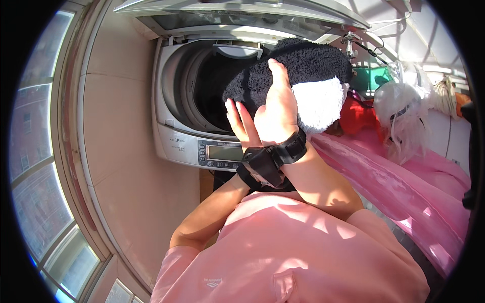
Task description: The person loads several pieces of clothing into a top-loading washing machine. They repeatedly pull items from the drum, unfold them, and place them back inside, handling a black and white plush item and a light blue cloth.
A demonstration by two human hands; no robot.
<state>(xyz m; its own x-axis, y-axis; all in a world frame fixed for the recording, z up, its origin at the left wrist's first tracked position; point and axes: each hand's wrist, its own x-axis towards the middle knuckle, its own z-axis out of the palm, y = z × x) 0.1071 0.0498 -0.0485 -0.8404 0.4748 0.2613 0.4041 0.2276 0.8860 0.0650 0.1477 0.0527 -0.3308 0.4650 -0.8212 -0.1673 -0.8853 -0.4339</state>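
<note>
A fluffy black fabric item (303,57) with a white fleece part (320,104) lies bunched across the right side of the opening of a top-loading washing machine (178,151). My right hand (278,108) is on the bundle, one digit stretched over the black pile and the others hidden by the fabric. Close by on the left, my left hand (240,123) has its visible fingers straight against the bundle's lower edge; the rest is hidden behind my right wrist. My wrists nearly touch, and both wear black straps. Below the bundle the drum (204,83) is dark inside.
The machine's lid (242,19) stands raised at the back. Its control panel (223,153) faces me. Pink fabric (394,181), a red item (360,117) and clear plastic bags (401,102) are to the right. A metal tap (350,43) sits beside the lid; windows (34,121) line the left.
</note>
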